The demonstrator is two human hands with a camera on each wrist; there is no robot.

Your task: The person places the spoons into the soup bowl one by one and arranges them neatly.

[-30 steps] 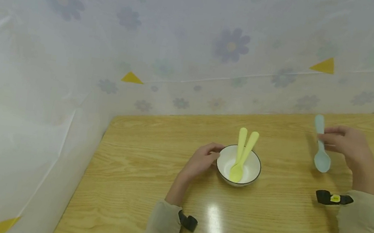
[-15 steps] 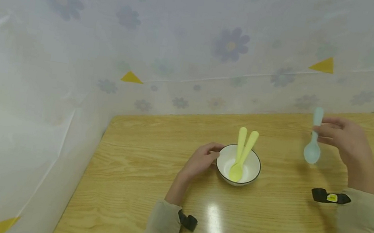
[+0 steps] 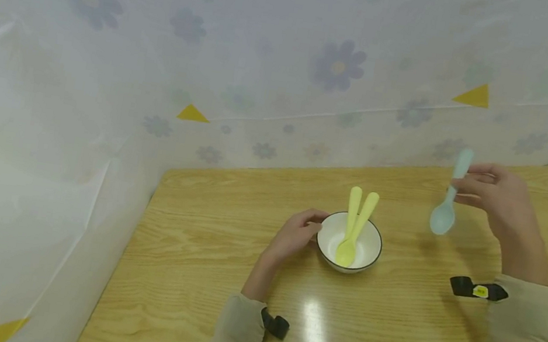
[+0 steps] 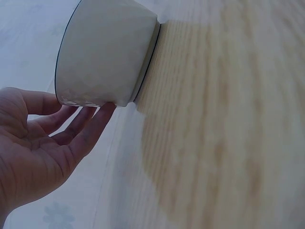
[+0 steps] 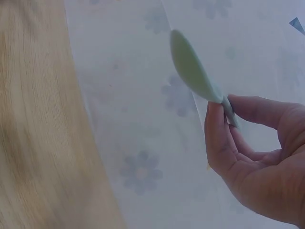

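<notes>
Pale-blue plastic spoon, likely light, stiff and slick, hanging bowl-down near the desk's right edge, right hand pinching its handle mid-shaft while left hand, fingers relaxed, is touching the white bowl.

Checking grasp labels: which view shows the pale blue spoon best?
Head view: the whole pale blue spoon shows, lifted clear of the table, pinched by the right hand. Right wrist view shows only part of it above the fingers. Left wrist view misses it.
</notes>
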